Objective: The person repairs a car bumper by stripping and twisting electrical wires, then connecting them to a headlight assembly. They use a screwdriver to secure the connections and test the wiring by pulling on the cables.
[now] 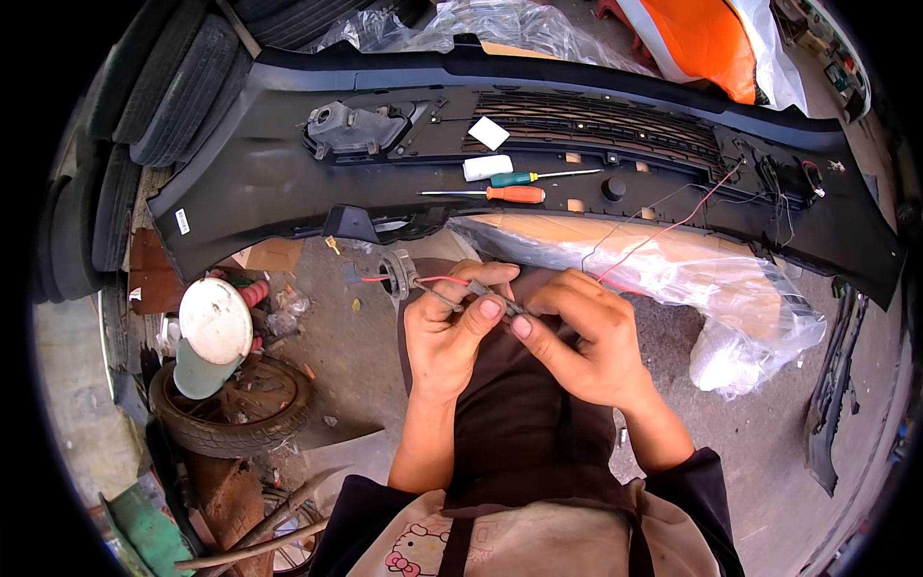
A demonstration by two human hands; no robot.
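My left hand (pixel 452 332) grips a small wire connector (pixel 492 296) with red and grey wires, its thumb raised at the front. A round grey socket (pixel 398 274) on those wires sits just left of that hand. My right hand (pixel 582 341) pinches the same wiring, thumb and fingers meeting at the connector's right end, partly hiding it. Thin red and grey wires run from there up to the right part of a large black bumper (pixel 250 168). An orange screwdriver (pixel 515 194), a green screwdriver (pixel 514 179) and a white roll (pixel 487 168) lie on the bumper above my hands.
Stacked tyres (pixel 183 96) stand left. A wheel (pixel 231 428), round white lid (pixel 215 320) and metal scraps (pixel 212 505) lie lower left. Plastic-wrapped cardboard (pixel 721 317) is under the bumper; a black trim piece (pixel 827 404) lies right. An orange-and-white item (pixel 702 43) is at the top.
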